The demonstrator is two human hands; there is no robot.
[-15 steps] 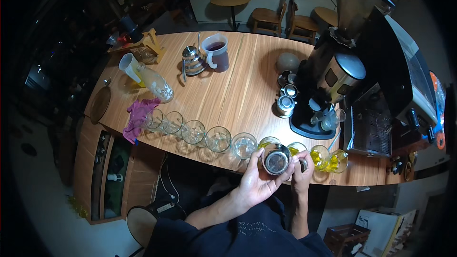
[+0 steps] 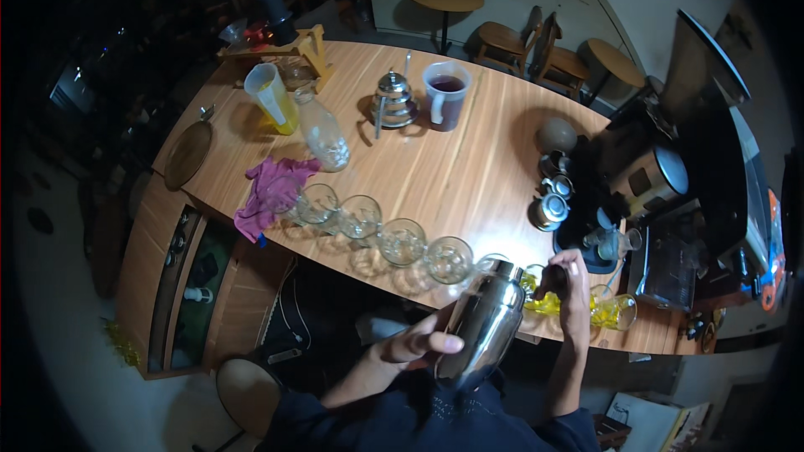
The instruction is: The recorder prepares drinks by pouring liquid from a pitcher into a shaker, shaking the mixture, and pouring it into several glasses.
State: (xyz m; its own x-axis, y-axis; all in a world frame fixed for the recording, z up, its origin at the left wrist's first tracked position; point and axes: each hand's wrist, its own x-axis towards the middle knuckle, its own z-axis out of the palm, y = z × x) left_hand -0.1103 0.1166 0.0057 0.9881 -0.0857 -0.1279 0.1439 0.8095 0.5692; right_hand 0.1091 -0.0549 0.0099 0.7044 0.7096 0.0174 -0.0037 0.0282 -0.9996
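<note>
My left hand (image 2: 423,341) is wrapped round a silver cocktail shaker (image 2: 486,331), tilted a little to the right, with its narrow neck bare at the top. My right hand (image 2: 573,285) is closed on a small, dark-looking shaker cap (image 2: 552,279), apart from the shaker and above the front edge of the counter. Just beyond the shaker runs a row of glasses. Those to the left, such as this glass tumbler (image 2: 450,260), look clear; those to the right, like this glass with yellow liquid (image 2: 618,311), are partly behind my right hand.
On the wooden counter (image 2: 435,176) stand a steel gooseneck kettle (image 2: 394,105), a pitcher of dark liquid (image 2: 445,99), a jug of yellow liquid (image 2: 273,100) and a glass bottle (image 2: 322,134). A purple cloth (image 2: 272,192) lies left. Small metal drip filters (image 2: 550,211) and a grinder (image 2: 653,180) stand right.
The shaker has come back toward my body and turned from end-on to side-on. My right hand has moved right with the cap, away from the shaker. The whole view has shifted.
</note>
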